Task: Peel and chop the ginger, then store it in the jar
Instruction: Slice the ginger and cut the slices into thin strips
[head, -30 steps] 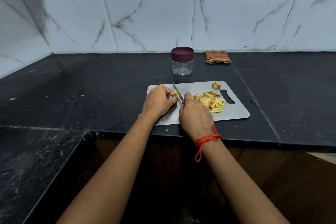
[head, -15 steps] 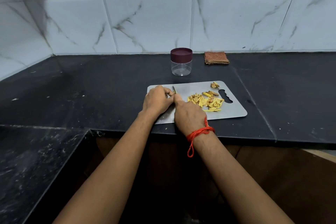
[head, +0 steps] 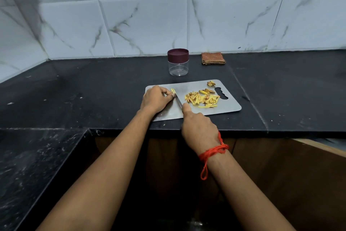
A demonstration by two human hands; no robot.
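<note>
On the steel chopping board (head: 230, 106) my left hand (head: 156, 98) pinches a small yellow piece of ginger (head: 173, 91) at its fingertips. My right hand (head: 198, 127) grips a knife (head: 178, 101) by the handle, forefinger along the blade's back; the blade tip lies against the ginger piece. A heap of chopped ginger strips (head: 202, 98) lies right of the blade, with peel scraps (head: 211, 83) near the board's far right corner. The clear jar (head: 178, 62) with a maroon lid stands closed behind the board.
A folded brown checked cloth (head: 213, 58) lies by the tiled wall, right of the jar. The black counter (head: 74, 90) runs left and right, with a lower black ledge at the near left. The board's handle slot (head: 221, 93) is beside the chopped heap.
My right hand has drawn back toward the counter's front edge, pulling the knife through the ginger piece. My left hand stays on the piece. The camera has tilted slightly.
</note>
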